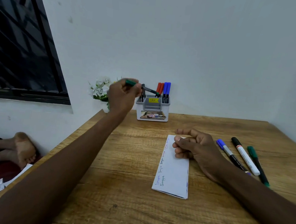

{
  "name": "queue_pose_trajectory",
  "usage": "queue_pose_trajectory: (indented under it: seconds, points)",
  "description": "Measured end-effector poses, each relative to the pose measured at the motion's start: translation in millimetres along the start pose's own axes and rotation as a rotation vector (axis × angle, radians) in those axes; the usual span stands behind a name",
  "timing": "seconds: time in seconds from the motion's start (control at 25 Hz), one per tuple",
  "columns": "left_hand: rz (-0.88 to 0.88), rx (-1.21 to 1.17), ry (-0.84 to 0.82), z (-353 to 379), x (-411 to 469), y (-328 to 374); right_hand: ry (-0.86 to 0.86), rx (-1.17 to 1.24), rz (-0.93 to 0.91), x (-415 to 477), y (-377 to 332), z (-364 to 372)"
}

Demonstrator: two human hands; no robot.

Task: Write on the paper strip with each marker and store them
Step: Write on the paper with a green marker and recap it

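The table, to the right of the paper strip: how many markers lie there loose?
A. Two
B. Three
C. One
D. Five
B: a blue-capped marker, a black-capped white marker and a green marker lie side by side on the table, right of the paper strip.

Table (121, 188): brown wood-grain pattern.
Paper strip (173, 174): white, with handwritten words in blue, black, red and green along its left edge.
Marker in the left hand (122, 96): green cap, dark barrel.
Holder (152, 107): grey upper part, white base, yellow sticker, printed label on the front.
Markers in the holder: two red-capped (160, 88), two blue-capped (167, 88), black ones (143, 92).
Markers on the table: blue cap (228, 152); black cap with white barrel and red band (245, 156); green cap (255, 158).
Flowers (100, 88): white, green leaves.
Wall (217, 46): pale grey-white.
Window frame (49, 41): black.
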State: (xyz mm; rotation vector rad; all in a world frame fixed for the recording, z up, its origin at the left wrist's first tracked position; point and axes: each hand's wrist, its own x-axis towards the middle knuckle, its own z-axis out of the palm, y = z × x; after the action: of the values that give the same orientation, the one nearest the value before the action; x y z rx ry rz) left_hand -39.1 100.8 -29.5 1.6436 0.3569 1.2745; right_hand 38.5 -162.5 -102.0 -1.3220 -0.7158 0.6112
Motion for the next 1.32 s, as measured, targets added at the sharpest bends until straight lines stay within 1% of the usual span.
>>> queue_pose_trajectory:
  seconds: [0.08, 0.16, 0.28, 0.48, 0.64, 0.8, 0.96, 1.0, 1.12, 1.24, 1.32]
  points:
    - [0.108, 0.186, 0.001, 5.1, 23.2, -2.5, -0.022, -0.021, -0.012, -0.4, 0.7, 0.0]
    - [0.141, 0.311, -0.032, 12.2, 38.8, -8.6, -0.032, -0.034, -0.024, 0.8, 2.6, -0.2]
    - [0.111, 0.424, -0.139, 26.1, 49.8, -14.4, -0.053, -0.062, -0.038, 2.1, 4.2, -1.2]
    - [0.123, 0.541, -0.304, 48.7, 58.4, -22.3, -0.071, -0.093, -0.036, 1.9, 4.1, -1.5]
    - [0.134, 0.646, -0.350, 59.1, 62.7, -32.4, -0.077, -0.114, -0.035, 0.9, 3.0, -0.5]
    - [0.146, 0.664, -0.352, 62.6, 62.9, -36.8, -0.083, -0.138, -0.043, 1.6, 3.6, -1.5]
    - [0.214, 0.592, -0.204, 54.7, 61.6, -30.0, -0.090, -0.137, -0.042, 2.1, 3.9, -1.3]
    - [0.228, 0.574, -0.195, 53.1, 60.8, -27.6, -0.089, -0.136, -0.043, 2.0, 3.9, -1.3]
    - [0.290, 0.584, -0.228, 52.7, 58.4, -22.1, -0.088, -0.147, -0.041, 1.0, 3.1, -0.5]
    - [0.317, 0.569, -0.214, 55.8, 57.3, -17.9, -0.084, -0.149, -0.032, 1.4, 2.5, 0.3]
    - [0.328, 0.606, -0.284, 58.4, 56.0, -20.9, -0.084, -0.150, -0.032, 1.4, 2.6, 0.2]
